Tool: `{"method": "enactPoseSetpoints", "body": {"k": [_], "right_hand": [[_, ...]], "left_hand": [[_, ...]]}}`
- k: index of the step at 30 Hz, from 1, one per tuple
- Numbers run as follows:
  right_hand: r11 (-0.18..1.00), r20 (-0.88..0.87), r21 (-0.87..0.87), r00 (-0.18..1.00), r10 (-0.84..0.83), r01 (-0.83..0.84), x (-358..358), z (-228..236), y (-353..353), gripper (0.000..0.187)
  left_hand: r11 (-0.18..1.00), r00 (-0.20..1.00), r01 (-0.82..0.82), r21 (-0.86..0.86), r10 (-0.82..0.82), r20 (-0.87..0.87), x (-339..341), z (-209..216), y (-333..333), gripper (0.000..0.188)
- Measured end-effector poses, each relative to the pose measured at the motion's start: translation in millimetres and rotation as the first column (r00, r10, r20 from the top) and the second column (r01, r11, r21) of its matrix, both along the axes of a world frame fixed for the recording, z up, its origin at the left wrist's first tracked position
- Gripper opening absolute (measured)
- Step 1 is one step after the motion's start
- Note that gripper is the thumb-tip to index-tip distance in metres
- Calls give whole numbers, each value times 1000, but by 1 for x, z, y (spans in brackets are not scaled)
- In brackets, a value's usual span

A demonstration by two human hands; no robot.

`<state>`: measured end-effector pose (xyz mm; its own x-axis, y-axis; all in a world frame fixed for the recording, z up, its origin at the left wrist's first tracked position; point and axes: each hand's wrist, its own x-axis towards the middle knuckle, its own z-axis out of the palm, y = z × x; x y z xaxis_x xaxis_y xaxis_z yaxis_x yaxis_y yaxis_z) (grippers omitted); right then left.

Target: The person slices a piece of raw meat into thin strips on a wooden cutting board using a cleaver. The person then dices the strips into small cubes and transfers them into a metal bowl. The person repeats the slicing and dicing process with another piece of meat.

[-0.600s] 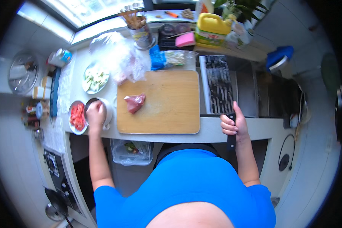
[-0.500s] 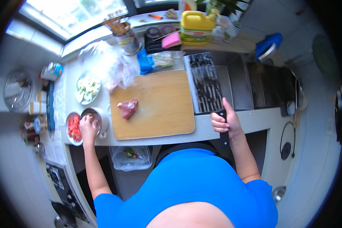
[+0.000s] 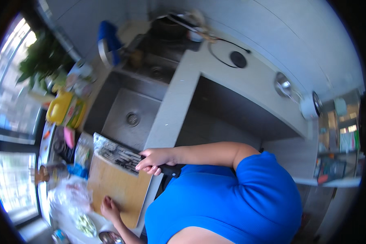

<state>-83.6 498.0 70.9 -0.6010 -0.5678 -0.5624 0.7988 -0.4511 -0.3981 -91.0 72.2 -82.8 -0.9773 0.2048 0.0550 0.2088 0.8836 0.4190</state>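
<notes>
My right hand (image 3: 152, 159) is wrapped round the black handle of a cleaver. Its broad blade (image 3: 116, 153), mirroring dark and light streaks, lies across the sink-side end of the wooden cutting board (image 3: 105, 175); whether it touches the board I cannot tell. Low over the board's other end is my left hand (image 3: 110, 209), fingers curled together. It covers the area where a piece of raw meat lay, and what is in the fingers is hidden. Close by stand a plate of pale green cut vegetables (image 3: 86, 225) and a metal pot (image 3: 110, 236), partly cut off.
A steel sink (image 3: 134, 103) adjoins the board. Along the window side are a clear plastic bag (image 3: 71, 193), a yellow jug (image 3: 61, 107), a pink sponge (image 3: 69, 137) and a utensil holder (image 3: 57, 173). A black cord (image 3: 215, 57) lies on the counter beyond.
My view has swung to the right. My left hand has come out of the pot and moved onto the board. The cleaver in my right hand has moved over the board's edge.
</notes>
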Motion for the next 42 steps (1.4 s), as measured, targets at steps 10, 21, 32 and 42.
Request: {"method": "enactPoseSetpoints", "body": {"k": [10, 21, 32, 42], "right_hand": [[991, -82, 102, 993, -83, 92, -7, -20, -5, 15], [985, -106, 167, 994, -35, 52, -10, -21, -14, 20], [974, -128, 220, 988, 82, -53, 0, -28, -19, 16], [980, -37, 118, 985, 167, -162, -8, -1, 2, 19]], "left_hand": [[985, 965, -118, 124, 84, 249, -72, -83, -72, 21], [963, 931, -225, 146, 168, 325, -60, -51, -36, 19], [889, 872, -385, 247, 262, 414, -33, -32, -32, 17], [502, 794, -595, 628, 249, 554, 7, 44, -38, 15]]}}
